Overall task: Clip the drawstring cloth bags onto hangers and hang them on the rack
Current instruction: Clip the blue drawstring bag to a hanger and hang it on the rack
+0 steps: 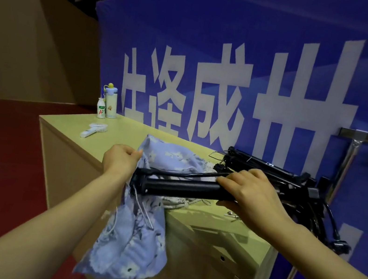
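A light blue floral drawstring bag [130, 240] hangs over the table's near edge, its white cords dangling. My left hand [120, 160] pinches the bag's top edge at the left end of a black clip hanger [182, 187]. My right hand [254, 193] grips the hanger's bar near its right end, holding it level above the table. More blue floral and pale cloth [174, 159] lies bunched behind the hanger. A pile of black hangers [277, 175] rests at the table's back right. The chrome rack [350, 154] stands to the right, its top bar partly cut off.
The pale wooden table [216, 226] stands against a blue banner [238, 75] with large white characters. At the far left corner are two bottles [108, 105] and a white handheld fan [93, 129]. Small metal bits [232, 214] lie by my right wrist. Red floor lies to the left.
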### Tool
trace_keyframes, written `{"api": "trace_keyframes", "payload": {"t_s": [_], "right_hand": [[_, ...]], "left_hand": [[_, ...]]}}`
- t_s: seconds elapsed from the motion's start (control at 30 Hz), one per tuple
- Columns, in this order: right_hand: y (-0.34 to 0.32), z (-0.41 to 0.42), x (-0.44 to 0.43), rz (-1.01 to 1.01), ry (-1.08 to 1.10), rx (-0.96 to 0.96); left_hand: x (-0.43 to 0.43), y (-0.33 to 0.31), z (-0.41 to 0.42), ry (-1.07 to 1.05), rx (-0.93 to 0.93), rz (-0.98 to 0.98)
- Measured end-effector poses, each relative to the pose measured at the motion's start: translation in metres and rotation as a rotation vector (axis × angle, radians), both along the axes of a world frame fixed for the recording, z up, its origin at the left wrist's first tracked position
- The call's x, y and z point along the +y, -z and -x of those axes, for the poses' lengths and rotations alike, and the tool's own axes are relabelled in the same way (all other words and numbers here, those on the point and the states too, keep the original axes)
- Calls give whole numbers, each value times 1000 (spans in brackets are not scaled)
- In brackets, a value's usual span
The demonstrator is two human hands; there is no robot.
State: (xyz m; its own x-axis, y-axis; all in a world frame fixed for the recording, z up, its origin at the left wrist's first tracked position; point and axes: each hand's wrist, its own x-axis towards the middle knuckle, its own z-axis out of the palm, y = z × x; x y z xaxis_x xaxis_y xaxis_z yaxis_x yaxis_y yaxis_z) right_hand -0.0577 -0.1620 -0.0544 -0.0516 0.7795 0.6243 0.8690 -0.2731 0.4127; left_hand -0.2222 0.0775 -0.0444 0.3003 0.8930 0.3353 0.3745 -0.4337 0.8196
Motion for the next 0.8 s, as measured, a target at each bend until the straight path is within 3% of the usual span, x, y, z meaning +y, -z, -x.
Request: {"api": "trace_keyframes", "payload": {"t_s": [0.17,0.33,0.47,0.6,0.8], "right_hand": [[-7,13,1,52,-30,-65],[-9,24,16,120,82,-70],[-13,29,23,95,156,-52],[-20,37,28,64,97,-116],[-36,45,15,-50,19,-175]], "left_hand": [[-8,-13,0,-55,210,-145],[-28,-18,-8,88,328,-192],[-33,-17,-11,187,346,-182],[-42,-8,-13,299,334,-230],[-23,4,-5,114,443,-280]]}}
